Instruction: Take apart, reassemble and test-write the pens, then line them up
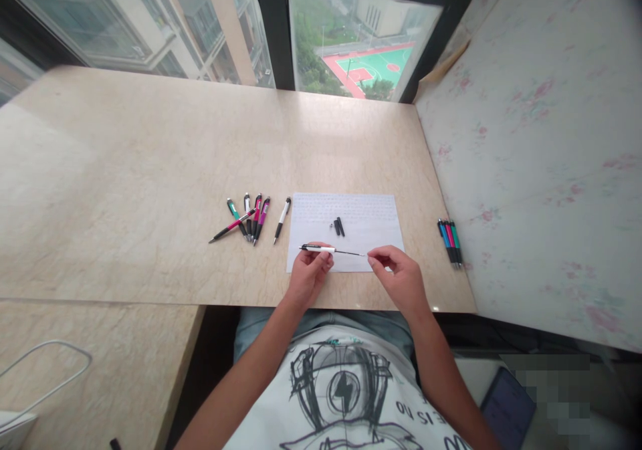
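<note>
at my far left a pale cable [75, 344] runs out past the edge; below it a white object [15, 426] is cut off, so i can't name it. a dark piece [115, 444] barely pokes in at the bottom. on the tabletop [150, 156] i have a pen cluster [245, 217], one pen lying across the others and covering part of their barrels. a lone white pen [281, 221] lies just beside the paper [368, 235], whose faint writing i can't read. my left hand [309, 275] grasps a white pen barrel [321, 249] over the paper, a thin dark refill [348, 253] sticking out of it to the right. beyond, on the sheet, lie two black parts [337, 228] and a speck [332, 225] too small to identify. my right hand [398, 273] has thumb and forefinger close together by the refill's end; whether they pinch anything, i can't tell. farther right, a row of pens [449, 243] lies near the wall [531, 189]. lowest right, a dark blue object [507, 406] sits beside a pixelated patch [556, 396].
</note>
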Motion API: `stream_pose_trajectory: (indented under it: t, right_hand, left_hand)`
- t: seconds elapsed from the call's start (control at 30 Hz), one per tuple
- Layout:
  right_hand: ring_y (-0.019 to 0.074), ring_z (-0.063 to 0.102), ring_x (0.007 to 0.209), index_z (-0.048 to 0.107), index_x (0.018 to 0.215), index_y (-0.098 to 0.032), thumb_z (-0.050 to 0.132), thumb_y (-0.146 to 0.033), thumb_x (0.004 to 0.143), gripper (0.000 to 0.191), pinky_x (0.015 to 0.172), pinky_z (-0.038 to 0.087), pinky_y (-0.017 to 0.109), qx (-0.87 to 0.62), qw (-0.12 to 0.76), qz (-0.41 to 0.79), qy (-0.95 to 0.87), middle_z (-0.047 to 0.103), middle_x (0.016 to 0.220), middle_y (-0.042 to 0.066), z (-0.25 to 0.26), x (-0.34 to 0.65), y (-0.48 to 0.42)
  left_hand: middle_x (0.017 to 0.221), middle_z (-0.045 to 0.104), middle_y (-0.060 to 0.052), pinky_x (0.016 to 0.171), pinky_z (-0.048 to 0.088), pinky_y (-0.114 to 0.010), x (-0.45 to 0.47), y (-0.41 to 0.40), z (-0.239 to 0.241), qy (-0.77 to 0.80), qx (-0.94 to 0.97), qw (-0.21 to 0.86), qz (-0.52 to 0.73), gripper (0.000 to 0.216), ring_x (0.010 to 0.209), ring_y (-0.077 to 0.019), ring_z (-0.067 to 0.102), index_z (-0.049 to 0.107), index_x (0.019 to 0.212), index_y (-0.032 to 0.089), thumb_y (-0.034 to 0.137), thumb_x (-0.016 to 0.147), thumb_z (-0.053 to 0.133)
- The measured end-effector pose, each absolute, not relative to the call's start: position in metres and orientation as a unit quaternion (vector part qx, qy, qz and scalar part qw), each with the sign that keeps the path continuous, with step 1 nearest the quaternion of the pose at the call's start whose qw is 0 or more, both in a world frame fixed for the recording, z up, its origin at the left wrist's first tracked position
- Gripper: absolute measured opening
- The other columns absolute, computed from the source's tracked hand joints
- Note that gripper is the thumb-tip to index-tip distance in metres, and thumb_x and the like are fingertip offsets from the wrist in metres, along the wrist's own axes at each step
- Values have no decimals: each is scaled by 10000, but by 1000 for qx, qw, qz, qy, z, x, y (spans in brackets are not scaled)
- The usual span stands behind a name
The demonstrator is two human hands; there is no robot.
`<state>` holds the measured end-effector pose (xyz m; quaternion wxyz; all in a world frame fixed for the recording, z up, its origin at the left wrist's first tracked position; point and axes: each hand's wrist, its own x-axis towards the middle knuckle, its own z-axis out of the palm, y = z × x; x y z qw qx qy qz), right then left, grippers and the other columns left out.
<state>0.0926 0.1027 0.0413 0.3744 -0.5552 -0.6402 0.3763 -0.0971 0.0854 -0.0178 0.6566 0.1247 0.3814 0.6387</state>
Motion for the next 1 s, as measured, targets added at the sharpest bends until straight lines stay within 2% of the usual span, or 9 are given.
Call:
stream_pose_trajectory:
  t: [0.13,0.3,0.5,0.6,0.73,0.83,1.0]
  right_hand:
    - [187,645,757,707,870,-219,618,-285,869,111,683,539,317,-550,371,376,-647,699,836,36,38,85,103]
    - [180,642,771,698,1055,-216,599,-258,867,216,684,541,311,-550,385,381,-636,698,876,39,31,69,103]
    - [180,636,820,656,1144,-213,603,-254,857,295,666,537,293,-547,404,399,-615,678,918,45,19,60,103]
    - [182,642,822,636,1173,-205,612,-242,845,330,640,531,285,-544,384,411,-623,683,972,58,7,60,106]
    - [194,633,818,681,1057,-188,564,-177,859,230,716,522,322,-570,318,300,-695,681,990,73,-7,58,114]
    - [230,620,923,689,1048,-186,554,-188,891,208,812,499,350,-600,269,197,-727,673,1022,88,-11,52,123]
    - [237,589,970,668,1088,-198,590,-253,904,207,758,467,321,-627,198,117,-745,653,1053,84,-9,37,138]
  left_hand:
    - [836,701,-33,640,454,-216,-97,86,-16,385,126,657,636,215,659,-77,573,721,872,165,208,701,844]
    - [869,707,-37,647,453,-209,-97,86,-15,379,125,660,636,218,668,-72,579,724,881,161,197,702,843]
    - [889,704,-36,653,461,-205,-97,86,-16,372,121,660,641,214,677,-70,582,719,889,162,201,715,837]
    - [881,705,-37,653,461,-204,-97,85,-18,374,126,661,638,214,672,-70,587,715,888,158,204,717,837]
    - [880,705,-36,649,463,-206,-97,85,-20,370,126,662,639,211,668,-72,591,715,893,160,206,724,832]
    - [882,704,-37,654,467,-212,-97,85,-20,371,122,663,639,223,669,-73,592,715,894,157,205,715,839]
    - [870,693,-29,655,464,-218,-97,85,-20,371,123,659,642,233,668,-73,587,715,897,158,209,709,843]
